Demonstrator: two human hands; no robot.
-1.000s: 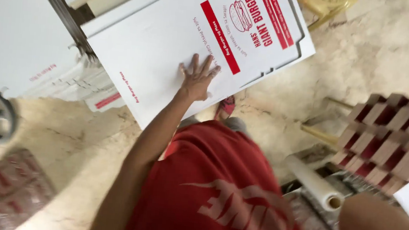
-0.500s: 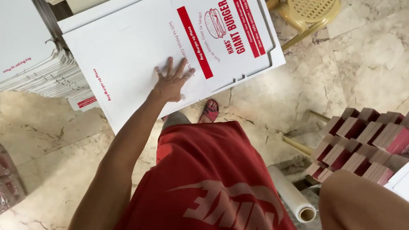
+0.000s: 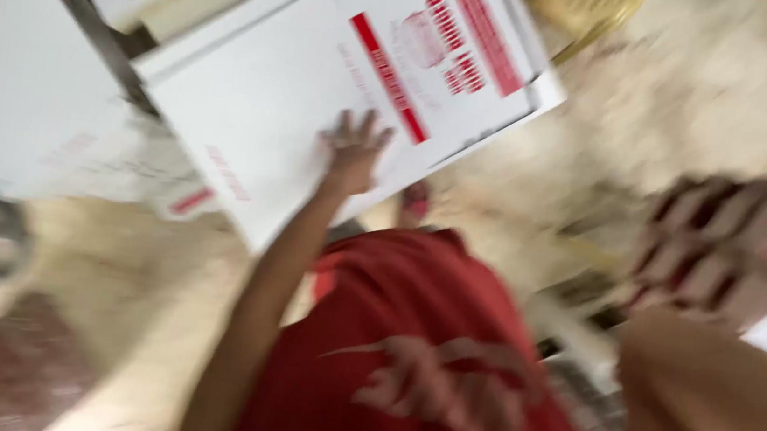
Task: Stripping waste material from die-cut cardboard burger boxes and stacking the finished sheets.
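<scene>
Blurred frame. A large flat white cardboard sheet [image 3: 299,114] with red print is lying far-centre on a stack of like sheets [image 3: 28,106], unfolded and not yet formed into a box. The left hand [image 3: 353,150] is pressing on its near edge, fingers spread flat, gripping nothing. Folded red-and-white boxes [image 3: 737,245] are sitting at right. The right hand is lying out of view.
</scene>
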